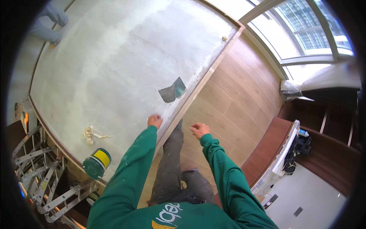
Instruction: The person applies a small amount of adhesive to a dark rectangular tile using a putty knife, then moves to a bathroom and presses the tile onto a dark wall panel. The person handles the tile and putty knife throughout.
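Broadly, a pale grey board (pixel 126 76) takes up the left and middle, its wooden rim running beside the plank floor (pixel 232 87). Metal stepladders (pixel 48 180) crowd the lower left, past the rim. Just inside that corner sits a green bucket (pixel 97 164) with a yellow band. The 2 flat plates, 1 grey (pixel 166 94) and 1 dark green (pixel 179 87), lie together on the board near its right edge, ahead of both hands. Cream scraps (pixel 92 134) lie near the bucket. The left hand (pixel 155 121) is over the board, apart from the plates, its fingers curled narrow; the right hand (pixel 199 130) is over the floor, its fingers loosely bent. I cannot tell whether either holds anything.
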The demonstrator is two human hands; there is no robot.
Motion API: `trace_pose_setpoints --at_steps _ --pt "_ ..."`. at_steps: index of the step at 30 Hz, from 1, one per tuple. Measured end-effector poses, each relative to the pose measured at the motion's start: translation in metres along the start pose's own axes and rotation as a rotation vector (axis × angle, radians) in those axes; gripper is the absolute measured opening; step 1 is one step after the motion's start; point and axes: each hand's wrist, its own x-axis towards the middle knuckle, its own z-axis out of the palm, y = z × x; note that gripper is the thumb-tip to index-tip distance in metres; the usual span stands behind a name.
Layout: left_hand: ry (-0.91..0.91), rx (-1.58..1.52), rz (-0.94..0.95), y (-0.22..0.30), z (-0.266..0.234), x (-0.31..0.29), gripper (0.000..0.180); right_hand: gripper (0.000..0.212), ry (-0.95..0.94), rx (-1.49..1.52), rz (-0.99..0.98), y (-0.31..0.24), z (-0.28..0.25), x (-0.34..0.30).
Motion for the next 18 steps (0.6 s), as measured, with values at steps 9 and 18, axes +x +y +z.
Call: trace_pose_setpoints --at_steps 9,18 --pt "0.191 0.222 0.487 0.115 -0.062 0.111 0.058 0.036 -0.012 0.223 0.079 -0.066 -0.001 0.184" --pt "0.099 -0.429 0.053 0.089 -0.062 0.081 0.052 0.089 0.245 -0.413 0.109 -0.1 0.034 0.223"
